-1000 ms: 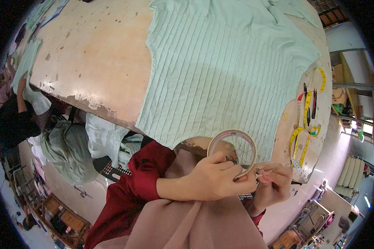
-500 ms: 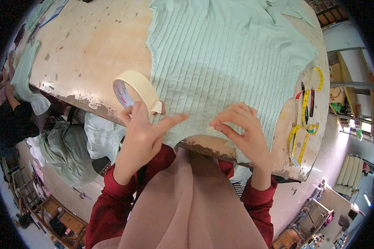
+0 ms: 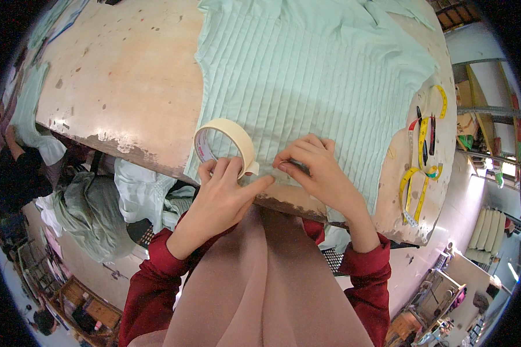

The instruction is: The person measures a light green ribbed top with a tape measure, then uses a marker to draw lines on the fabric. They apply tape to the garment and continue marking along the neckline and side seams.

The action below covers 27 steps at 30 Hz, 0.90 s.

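A pale mint garment (image 3: 307,75) with rows of narrow pleats lies over the worn table (image 3: 116,69), its lower edge at the near side. My left hand (image 3: 220,202) grips a cream roll of tape (image 3: 242,137), tilted on the garment, a short loose end showing at its right; the thumb reaches toward the garment's edge. My right hand (image 3: 312,173) is a little to the right, over that edge, with thumb and forefinger close together; whatever lies between them is too small to make out.
Yellow tape measures (image 3: 422,188) and dark slim tools (image 3: 432,136) lie at the table's right. A co-worker (image 3: 20,179) in a dark top is at the left with pale cloth (image 3: 35,98). Heaped fabric (image 3: 90,208) sits below the table's left edge. Shelving (image 3: 480,115) stands at the right.
My hands were together holding the roll upright at the right; they separated, the roll going left with my left hand, then coming back rightward and down. My right hand moved up and left.
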{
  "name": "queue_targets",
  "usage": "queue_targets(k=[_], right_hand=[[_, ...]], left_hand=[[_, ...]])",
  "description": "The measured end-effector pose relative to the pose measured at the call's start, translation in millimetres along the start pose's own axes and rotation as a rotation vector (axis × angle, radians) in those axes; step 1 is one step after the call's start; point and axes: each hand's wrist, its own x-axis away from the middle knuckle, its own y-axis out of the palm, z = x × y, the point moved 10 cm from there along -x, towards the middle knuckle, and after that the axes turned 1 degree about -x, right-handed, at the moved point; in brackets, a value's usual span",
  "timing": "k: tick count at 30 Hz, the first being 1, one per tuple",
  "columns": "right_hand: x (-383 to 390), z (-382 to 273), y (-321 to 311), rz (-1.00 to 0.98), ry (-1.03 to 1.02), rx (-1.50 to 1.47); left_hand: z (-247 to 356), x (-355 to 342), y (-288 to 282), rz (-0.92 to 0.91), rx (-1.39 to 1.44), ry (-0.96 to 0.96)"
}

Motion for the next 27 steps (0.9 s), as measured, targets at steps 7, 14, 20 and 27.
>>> queue_targets(k=[7, 14, 20, 27], right_hand=[[-1.7, -5.3, 2.1, 0.012, -0.036, 0.14], [-7.6, 2.0, -14.2, 0.076, 0.117, 0.229], [-15.6, 20.5, -12.0, 0.113, 0.212, 0.268], [-15.9, 26.9, -17.1, 0.155, 0.214, 0.336]], left_hand=[[2.0, 2.1, 4.3, -0.002, -0.076, 0.027], [7.7, 2.2, 8.5, -0.015, -0.222, 0.058], [10.4, 0.6, 9.0, 0.014, -0.281, 0.102], [10.5, -7.1, -2.1, 0.0, -0.11, 0.076]])
